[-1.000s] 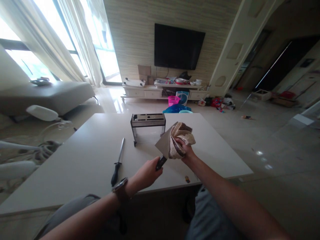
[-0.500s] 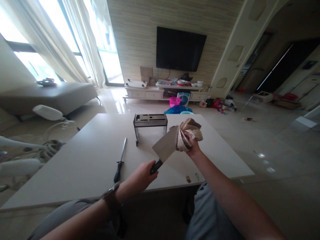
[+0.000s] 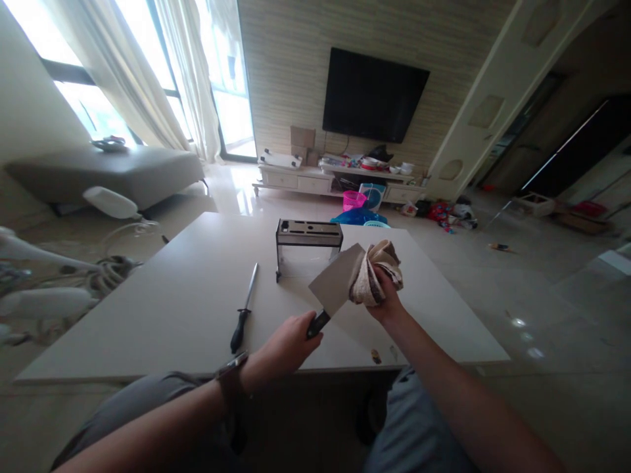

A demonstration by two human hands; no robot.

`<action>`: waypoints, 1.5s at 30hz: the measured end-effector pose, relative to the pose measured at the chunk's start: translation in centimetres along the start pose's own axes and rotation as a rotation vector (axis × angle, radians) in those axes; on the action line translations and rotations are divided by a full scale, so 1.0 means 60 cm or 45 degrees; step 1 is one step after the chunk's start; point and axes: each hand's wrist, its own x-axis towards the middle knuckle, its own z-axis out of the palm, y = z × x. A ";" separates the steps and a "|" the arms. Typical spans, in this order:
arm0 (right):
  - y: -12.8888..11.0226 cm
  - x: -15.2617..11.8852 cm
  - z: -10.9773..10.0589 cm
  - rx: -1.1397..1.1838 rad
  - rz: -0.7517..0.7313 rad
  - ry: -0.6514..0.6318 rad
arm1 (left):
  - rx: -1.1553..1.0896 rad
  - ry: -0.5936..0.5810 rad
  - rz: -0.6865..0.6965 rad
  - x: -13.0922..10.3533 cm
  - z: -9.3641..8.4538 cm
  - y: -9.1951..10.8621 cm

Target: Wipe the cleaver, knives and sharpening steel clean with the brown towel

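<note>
A cleaver point(image 3: 338, 279) with a broad grey blade is raised over the white table point(image 3: 182, 315). My left hand point(image 3: 292, 343) is closed round its black handle. A bunched beige and brown cloth point(image 3: 365, 279) is gripped in my right hand point(image 3: 387, 299), against the blade's far right edge. My right fingers are partly hidden by the cloth. Left of the cleaver lies a sharpening steel point(image 3: 240, 328) with a black handle. Behind the blade stands a knife block point(image 3: 309, 231) with a slotted metal top and clear body.
Two small items, one of them brown point(image 3: 376, 356), lie at the table's near edge. Beyond the table are a blue bag point(image 3: 359, 217), a pink basket point(image 3: 353, 200) and a low cabinet point(image 3: 313, 184). A white chair point(image 3: 112, 202) stands at the left.
The camera view has shifted, so the scene sits further right. The cloth has changed its folds at the blade's edge. Both hands keep their hold.
</note>
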 end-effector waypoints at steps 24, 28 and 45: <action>0.072 -0.072 0.024 -0.427 0.090 -0.185 | -0.369 -0.088 -0.046 0.006 0.007 0.025; 0.060 -0.042 0.025 -0.382 -0.040 -0.079 | -0.144 0.067 0.107 0.029 -0.005 0.006; -0.047 0.027 -0.011 0.021 -0.265 0.101 | -0.426 0.162 0.017 0.010 -0.033 0.017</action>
